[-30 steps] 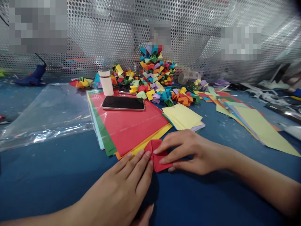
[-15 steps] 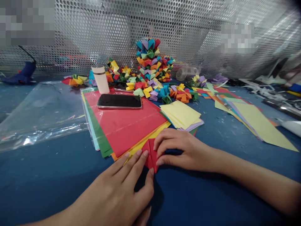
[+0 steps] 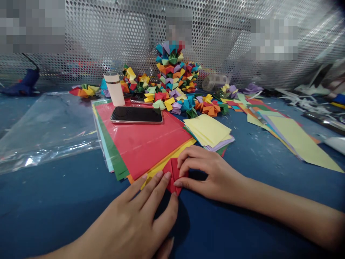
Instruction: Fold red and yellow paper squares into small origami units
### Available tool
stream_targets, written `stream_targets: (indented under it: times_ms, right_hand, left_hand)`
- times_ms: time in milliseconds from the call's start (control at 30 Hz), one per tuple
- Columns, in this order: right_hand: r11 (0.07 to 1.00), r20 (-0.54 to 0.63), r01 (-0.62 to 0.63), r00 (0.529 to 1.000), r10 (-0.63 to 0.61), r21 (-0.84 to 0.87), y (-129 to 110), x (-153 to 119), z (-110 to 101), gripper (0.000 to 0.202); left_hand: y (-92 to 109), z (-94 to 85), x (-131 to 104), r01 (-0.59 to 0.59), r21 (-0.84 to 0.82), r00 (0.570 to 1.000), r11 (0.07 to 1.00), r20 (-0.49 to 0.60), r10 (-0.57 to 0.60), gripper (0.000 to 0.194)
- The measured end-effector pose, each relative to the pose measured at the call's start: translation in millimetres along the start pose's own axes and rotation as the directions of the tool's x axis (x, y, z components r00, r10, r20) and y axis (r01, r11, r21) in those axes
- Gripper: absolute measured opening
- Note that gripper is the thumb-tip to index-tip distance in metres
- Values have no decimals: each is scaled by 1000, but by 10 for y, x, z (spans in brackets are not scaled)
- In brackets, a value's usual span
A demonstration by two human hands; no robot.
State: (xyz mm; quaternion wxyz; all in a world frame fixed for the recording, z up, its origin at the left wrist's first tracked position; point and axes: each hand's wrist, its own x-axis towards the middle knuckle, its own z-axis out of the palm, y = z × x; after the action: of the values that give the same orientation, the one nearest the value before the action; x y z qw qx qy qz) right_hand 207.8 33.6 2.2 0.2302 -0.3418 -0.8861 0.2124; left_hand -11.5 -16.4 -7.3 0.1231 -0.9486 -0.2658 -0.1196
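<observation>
Small folded red paper (image 3: 173, 166) is lying toward six o'clock on the blue surface (image 3: 67, 194), under both hands. Left hand (image 3: 132, 216) is pressing its nine o'clock side, grip spread, fingertips resting on it. Right hand (image 3: 215, 172) is pinching its three o'clock side between thumb and fingers. From the paper, coloured sheets (image 3: 148, 144) are lying at eleven o'clock, carrying a phone (image 3: 136, 115); pale yellow squares (image 3: 208, 129) are sitting at one.
</observation>
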Motion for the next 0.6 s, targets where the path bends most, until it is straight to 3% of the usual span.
stream_targets:
  times_ms: [267,500,600]
  right_hand:
    - [998,-56,-35,998,32,-46,23,10,3,22]
    - [999,65,-20,998,22,-28,90,48,-125,14]
    - [998,37,-30,999,32,-54,101,41,-123,13]
  left_hand:
    - [25,8,-17,19,17,998,1000,56,-20,45]
    - [-29,28,-25,-56,5,998,998,29,56,43]
    - [-36,31,-24,-61,0,998,998,30,61,42]
